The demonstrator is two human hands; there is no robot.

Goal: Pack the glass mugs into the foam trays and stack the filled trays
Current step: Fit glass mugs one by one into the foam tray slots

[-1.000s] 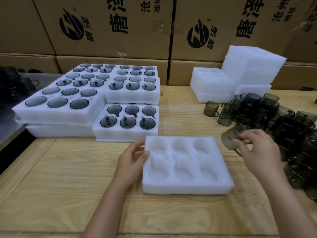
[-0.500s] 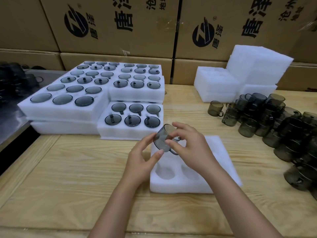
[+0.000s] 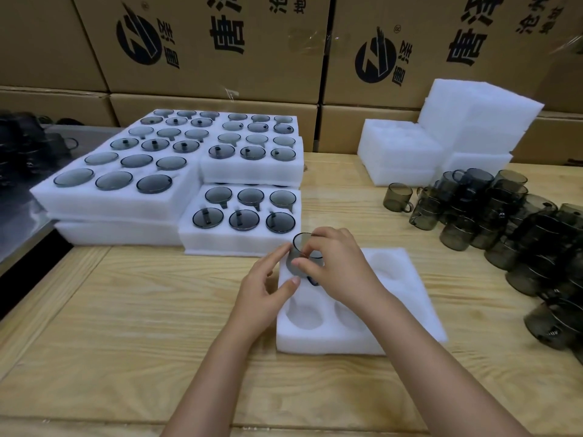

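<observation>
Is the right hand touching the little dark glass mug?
Touching. In the head view the right hand pinches the mug by its rim and side, over the foam tray.

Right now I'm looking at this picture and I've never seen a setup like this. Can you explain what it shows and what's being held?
No machine here: a person wears a camera on the head, looking down at their bare hands. The right hand pinches a smoky grey glass mug over a white foam tray with round pockets, on a pale wooden table; the left hand touches the mug's side. Left lie filled foam trays, right a heap of loose mugs, behind them brown cardboard boxes.
</observation>
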